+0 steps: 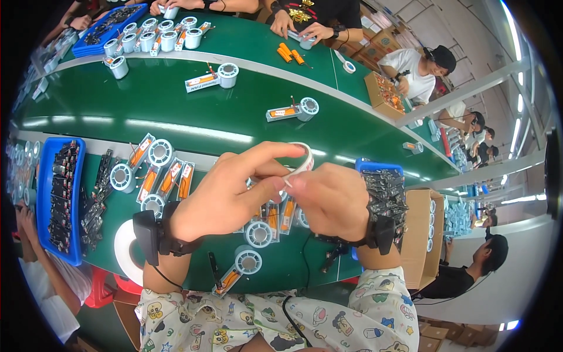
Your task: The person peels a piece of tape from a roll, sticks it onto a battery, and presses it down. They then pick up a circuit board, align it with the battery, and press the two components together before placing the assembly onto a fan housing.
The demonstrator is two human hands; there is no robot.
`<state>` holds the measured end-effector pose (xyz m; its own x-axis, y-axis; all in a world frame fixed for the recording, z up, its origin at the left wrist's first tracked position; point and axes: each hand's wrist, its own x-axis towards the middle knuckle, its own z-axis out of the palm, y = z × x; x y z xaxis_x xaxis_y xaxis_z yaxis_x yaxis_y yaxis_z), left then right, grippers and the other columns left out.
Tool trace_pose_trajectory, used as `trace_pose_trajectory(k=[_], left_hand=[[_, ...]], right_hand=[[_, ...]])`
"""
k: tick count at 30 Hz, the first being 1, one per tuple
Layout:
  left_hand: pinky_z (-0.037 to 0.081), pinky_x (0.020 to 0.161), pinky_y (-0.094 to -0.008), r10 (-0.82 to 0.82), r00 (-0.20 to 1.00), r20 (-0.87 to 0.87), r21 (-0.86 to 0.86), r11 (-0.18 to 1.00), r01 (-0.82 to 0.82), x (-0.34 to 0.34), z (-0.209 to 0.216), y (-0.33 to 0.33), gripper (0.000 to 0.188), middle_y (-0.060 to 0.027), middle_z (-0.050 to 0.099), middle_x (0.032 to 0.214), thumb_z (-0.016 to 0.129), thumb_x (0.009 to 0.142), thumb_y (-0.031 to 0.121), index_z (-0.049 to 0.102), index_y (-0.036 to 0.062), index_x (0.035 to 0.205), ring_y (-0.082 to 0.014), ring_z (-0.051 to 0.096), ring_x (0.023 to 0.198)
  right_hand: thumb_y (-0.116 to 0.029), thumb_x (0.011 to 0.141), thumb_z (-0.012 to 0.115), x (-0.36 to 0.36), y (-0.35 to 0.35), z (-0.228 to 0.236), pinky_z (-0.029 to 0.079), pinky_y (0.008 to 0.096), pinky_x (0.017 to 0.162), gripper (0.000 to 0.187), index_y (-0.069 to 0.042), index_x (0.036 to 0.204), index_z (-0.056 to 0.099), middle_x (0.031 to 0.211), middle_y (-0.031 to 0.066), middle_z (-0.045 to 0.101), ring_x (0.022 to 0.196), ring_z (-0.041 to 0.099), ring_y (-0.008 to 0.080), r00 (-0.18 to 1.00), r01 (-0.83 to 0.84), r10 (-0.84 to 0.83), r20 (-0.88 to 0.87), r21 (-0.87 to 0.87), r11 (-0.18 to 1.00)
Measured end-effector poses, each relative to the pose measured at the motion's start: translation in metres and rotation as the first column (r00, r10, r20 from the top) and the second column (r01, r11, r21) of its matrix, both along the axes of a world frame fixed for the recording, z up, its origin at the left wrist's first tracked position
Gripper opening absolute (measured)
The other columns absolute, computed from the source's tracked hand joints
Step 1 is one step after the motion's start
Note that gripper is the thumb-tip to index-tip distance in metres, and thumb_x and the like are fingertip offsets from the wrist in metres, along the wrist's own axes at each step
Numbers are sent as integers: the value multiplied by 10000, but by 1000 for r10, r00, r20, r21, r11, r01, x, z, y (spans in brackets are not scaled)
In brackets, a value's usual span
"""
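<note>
In front of my chest, my left hand (220, 190) grips a small roll of white tape (308, 157) between fingers and thumb. My right hand (334, 202) is closed beside it, thumb and finger pinching at the tape's edge. Both wrists wear black bands with boxes. Beneath the hands, partly hidden by them, lie several pale blue fan housings (258, 233) with orange batteries in their handles. Another fan housing (248, 261) rests closer to me, beside a thin black part (213, 267).
Blue trays of black circuit boards stand left (79, 205) and right (363, 164). A large white roll (124, 249) lies by my left forearm, and a cardboard box (419, 234) stands right. Fan housings sit on the green conveyor (176, 105). Co-workers' hands (302, 32) are busy across it.
</note>
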<state>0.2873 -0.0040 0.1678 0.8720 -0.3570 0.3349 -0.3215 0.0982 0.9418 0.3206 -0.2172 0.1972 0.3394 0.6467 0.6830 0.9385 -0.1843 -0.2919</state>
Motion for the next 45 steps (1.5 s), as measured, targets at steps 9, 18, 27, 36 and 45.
trace_pose_trajectory(k=[9, 18, 27, 36, 45], left_hand=[[511, 730, -262, 280, 949, -144, -168, 938, -302, 16, -9, 7, 425, -94, 742, 976, 592, 959, -49, 532, 2, 1376, -112, 632, 763], [487, 653, -286, -19, 998, -60, 185, 982, 30, -22, 26, -5, 302, -78, 715, 895, 718, 918, 53, 675, 21, 1216, -124, 625, 753], [482, 653, -309, -127, 957, 262, 128, 987, 96, -41, 31, -21, 320, -99, 688, 859, 820, 835, 99, 723, 32, 1132, -213, 636, 744], [494, 715, -313, -120, 983, 142, 75, 991, 110, -33, 28, -6, 251, -104, 689, 953, 772, 841, 5, 705, 19, 1082, -213, 638, 780], [483, 741, -318, 134, 980, 145, -12, 991, -134, -17, 21, 4, 190, -75, 622, 924, 726, 857, -46, 608, 27, 988, -186, 618, 817]], right_hand=[[101, 753, 779, -43, -16, 14, 508, 293, 562, 587, -33, 1288, 577, 1062, 169, 685, 706, 656, 222, 911, -382, 386, -144, 57, 922], [103, 813, 754, -34, -31, -14, 553, 361, 849, 688, -58, 1413, 458, 1341, 186, 510, 1002, 669, 243, 934, 297, -271, -233, 84, 951], [139, 769, 768, -65, -50, -20, 573, 344, 885, 658, -24, 1357, 524, 1331, 199, 501, 1057, 689, 276, 930, 118, -8, -368, 278, 953], [31, 878, 717, -17, -68, -22, 564, 359, 849, 405, -15, 1249, 561, 1077, 125, 655, 942, 684, 198, 503, 558, -106, -858, 229, 798], [-50, 930, 667, 130, -104, -64, 506, 284, 728, 344, -41, 1260, 571, 1065, 67, 671, 876, 668, 179, 158, 688, -11, -987, 102, 718]])
